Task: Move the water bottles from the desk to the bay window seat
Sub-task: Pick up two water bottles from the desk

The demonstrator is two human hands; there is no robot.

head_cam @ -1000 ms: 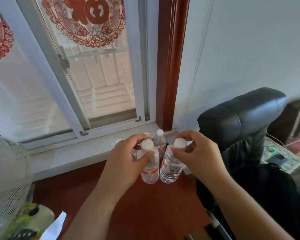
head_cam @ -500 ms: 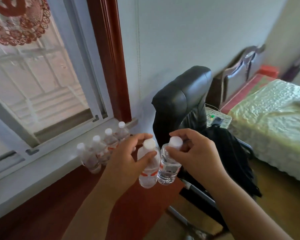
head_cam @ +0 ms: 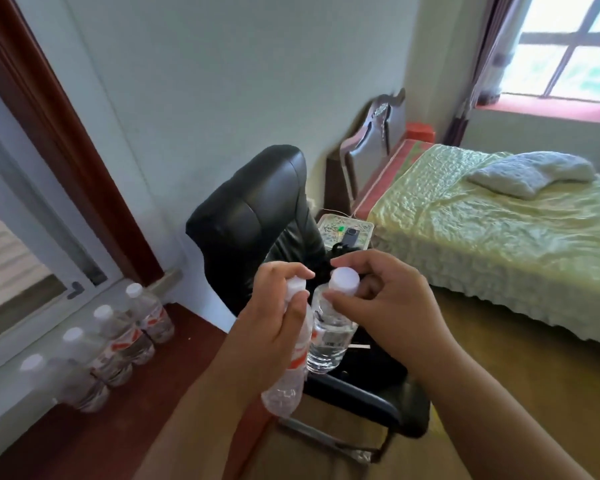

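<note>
My left hand [head_cam: 274, 327] grips a clear water bottle [head_cam: 286, 386] with a red label by its neck, just under the white cap. Beside it, my right hand [head_cam: 395, 313] pinches the neck of a second clear bottle [head_cam: 329, 341] with a white cap. Both bottles hang in the air in front of a black chair, close to each other. Several more capped bottles [head_cam: 125, 337] stand in a row on the dark red surface [head_cam: 125, 410] along the window ledge at the left.
A black leather office chair [head_cam: 257, 216] stands right behind the held bottles. A bed with a green cover [head_cam: 499, 237] fills the right side. A second window with a red sill [head_cam: 548, 109] is at the far right. A sliding window frame [head_cam: 49, 237] runs along the left.
The view has swung to the right, away from the sliding window and toward the chair and bed. Both hands still hold their bottles, now carried off the red surface in front of the chair.
</note>
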